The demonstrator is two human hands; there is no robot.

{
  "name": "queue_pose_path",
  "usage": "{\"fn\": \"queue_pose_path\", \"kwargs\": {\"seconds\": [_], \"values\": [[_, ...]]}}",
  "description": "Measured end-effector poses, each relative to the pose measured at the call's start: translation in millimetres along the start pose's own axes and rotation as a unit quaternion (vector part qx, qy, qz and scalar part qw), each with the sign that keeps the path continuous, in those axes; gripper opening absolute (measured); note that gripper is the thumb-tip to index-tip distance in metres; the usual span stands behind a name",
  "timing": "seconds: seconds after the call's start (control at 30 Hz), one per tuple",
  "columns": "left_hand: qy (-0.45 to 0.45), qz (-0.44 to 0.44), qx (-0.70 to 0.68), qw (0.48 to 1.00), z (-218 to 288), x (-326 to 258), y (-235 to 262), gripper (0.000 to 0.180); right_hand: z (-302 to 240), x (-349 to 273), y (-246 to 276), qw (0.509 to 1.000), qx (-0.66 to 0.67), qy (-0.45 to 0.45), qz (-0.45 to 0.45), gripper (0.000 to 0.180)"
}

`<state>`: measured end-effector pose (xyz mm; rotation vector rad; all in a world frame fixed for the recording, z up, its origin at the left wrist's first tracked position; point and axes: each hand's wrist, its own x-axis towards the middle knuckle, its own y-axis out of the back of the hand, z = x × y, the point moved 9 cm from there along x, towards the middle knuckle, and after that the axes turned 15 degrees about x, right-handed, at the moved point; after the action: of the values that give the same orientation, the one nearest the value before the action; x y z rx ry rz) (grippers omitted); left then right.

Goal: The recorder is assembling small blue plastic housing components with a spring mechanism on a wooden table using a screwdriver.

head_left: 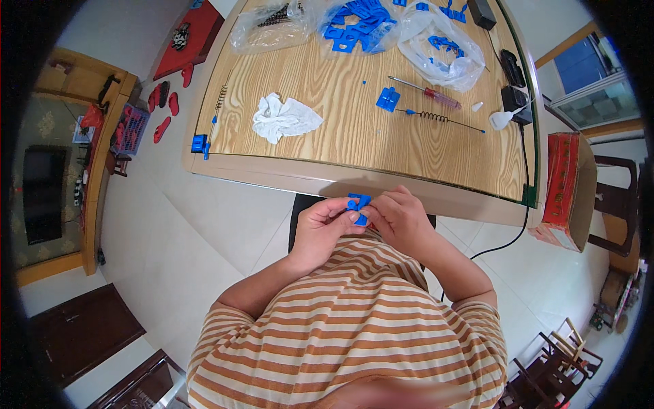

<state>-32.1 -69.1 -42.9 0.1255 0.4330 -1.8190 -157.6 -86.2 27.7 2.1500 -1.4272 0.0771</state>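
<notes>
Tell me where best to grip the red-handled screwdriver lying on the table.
Probably the screwdriver by its clear red handle, pinched from above across its width. It lies flat on the wooden table, handle toward the person's right; the handle is thicker than the thin shaft.

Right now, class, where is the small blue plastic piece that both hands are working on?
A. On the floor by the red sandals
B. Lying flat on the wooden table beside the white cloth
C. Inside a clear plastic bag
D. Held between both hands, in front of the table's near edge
D: the left hand and right hand pinch the blue plastic piece together, off the wooden table, in front of its near edge.
</notes>
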Motion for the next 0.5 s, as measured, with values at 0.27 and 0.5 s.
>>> {"fn": "queue_pose_path", "kwargs": {"seconds": [0.27,0.5], "values": [[-0.017,0.024,0.030,0.999,10,2,6,0.027,-6,-2,22,0.998,0.013,0.006,0.053,0.011],[-0.063,0.043,0.033,0.997,20,7,3,0.028,-17,-17,3,0.991,0.005,0.058,0.124,0.041]]}}
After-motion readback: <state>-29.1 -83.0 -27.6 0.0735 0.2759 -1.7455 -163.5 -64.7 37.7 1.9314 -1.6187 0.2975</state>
